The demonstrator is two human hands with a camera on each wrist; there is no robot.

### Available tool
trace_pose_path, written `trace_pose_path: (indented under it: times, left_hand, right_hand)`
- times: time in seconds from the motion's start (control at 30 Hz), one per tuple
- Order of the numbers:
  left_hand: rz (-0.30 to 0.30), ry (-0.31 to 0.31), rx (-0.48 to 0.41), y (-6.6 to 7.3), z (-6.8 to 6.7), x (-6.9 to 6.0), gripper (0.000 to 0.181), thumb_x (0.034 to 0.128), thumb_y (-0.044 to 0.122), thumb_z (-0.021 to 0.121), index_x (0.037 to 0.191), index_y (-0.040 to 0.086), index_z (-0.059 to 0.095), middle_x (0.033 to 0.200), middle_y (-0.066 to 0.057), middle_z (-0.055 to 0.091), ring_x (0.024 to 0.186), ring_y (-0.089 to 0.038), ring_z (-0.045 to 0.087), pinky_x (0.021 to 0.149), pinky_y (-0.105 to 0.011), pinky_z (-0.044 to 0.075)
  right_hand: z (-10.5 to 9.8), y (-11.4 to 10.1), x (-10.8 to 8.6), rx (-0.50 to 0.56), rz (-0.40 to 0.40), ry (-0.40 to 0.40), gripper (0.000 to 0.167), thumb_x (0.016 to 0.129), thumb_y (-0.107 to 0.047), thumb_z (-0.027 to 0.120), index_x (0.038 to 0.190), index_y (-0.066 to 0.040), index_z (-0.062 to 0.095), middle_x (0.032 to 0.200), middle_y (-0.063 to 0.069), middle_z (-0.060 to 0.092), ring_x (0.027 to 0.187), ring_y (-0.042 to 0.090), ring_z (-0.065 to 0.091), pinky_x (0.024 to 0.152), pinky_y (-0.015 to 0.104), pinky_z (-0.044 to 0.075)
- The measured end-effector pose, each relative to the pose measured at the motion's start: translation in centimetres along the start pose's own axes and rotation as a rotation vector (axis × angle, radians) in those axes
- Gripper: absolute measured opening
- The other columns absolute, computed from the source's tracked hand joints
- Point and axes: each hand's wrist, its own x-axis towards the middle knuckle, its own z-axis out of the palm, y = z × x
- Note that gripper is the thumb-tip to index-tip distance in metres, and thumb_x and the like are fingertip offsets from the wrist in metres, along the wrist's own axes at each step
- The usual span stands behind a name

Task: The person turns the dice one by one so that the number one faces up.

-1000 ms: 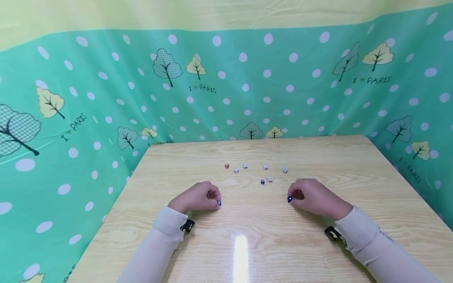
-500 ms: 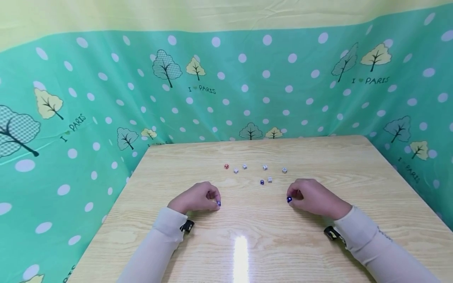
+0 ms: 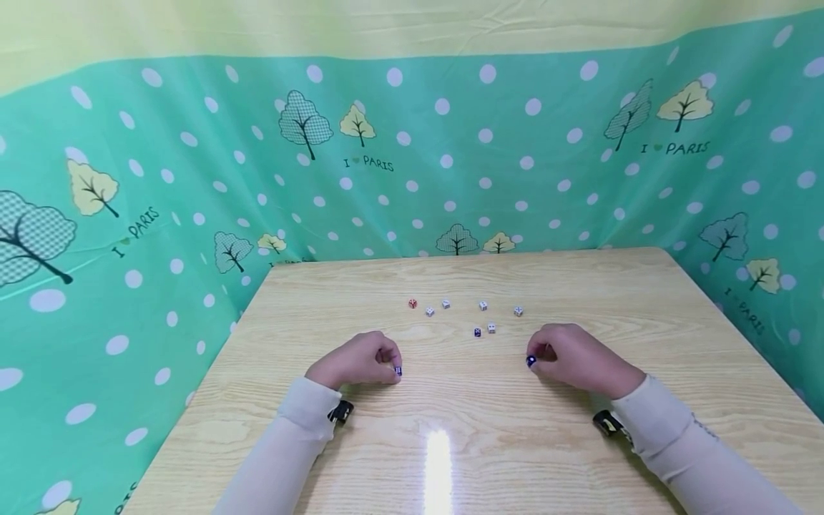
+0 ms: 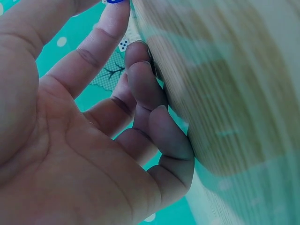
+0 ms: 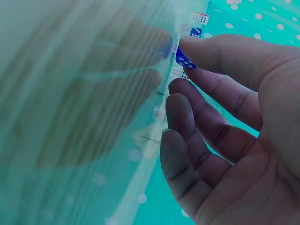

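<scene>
Between thumb and index finger my left hand (image 3: 360, 360) pinches a blue die (image 3: 398, 371) low over the wooden table; in the left wrist view only a sliver of that die (image 4: 115, 1) shows at the top edge. My right hand (image 3: 576, 360) pinches another blue die (image 3: 531, 361) the same way, and its white pips show in the right wrist view, where the die (image 5: 184, 60) sits under the thumb. Beyond the hands, a third blue die (image 3: 478, 332) lies beside a white die (image 3: 492, 328).
Farther back on the table (image 3: 438, 400) lie a red die (image 3: 413, 304) and several white dice, among them one at the right (image 3: 518, 311). A green dotted curtain (image 3: 418, 164) hangs along the back and both sides. Light glares off the table's front.
My right hand has shifted slightly to the right with its blue die. The left hand keeps its place and its pinch, and the dice on the table stay put.
</scene>
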Motion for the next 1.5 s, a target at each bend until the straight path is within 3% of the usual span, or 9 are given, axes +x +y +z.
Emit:
trace_pose_path:
  times: [0.7,1.5]
  left_hand:
    - [0.019,0.015,-0.008,0.1,-0.1,-0.2,0.014,0.0831,0.017,0.086,0.082,0.019,0.073,0.082,-0.002,0.06,0.08,-0.018,0.051,0.066,-0.031,0.043]
    - [0.019,0.015,-0.011,-0.4,0.1,0.0,0.015,0.0832,0.018,0.087,0.081,0.021,0.073,0.081,0.0,0.06,0.079,-0.017,0.052,0.066,-0.031,0.044]
  right_hand:
    - [-1.7,2.5,0.1,-0.001,0.052,0.021,0.012,0.086,-0.012,0.081,0.093,-0.018,0.075,0.088,-0.008,0.069,0.08,0.01,0.061,0.073,0.031,0.053]
    - [-3.4,5.6,-0.6,0.018,0.19,-0.012,0.01,0.087,-0.014,0.081,0.096,-0.015,0.076,0.091,-0.001,0.071,0.083,0.017,0.062,0.072,0.035,0.053]
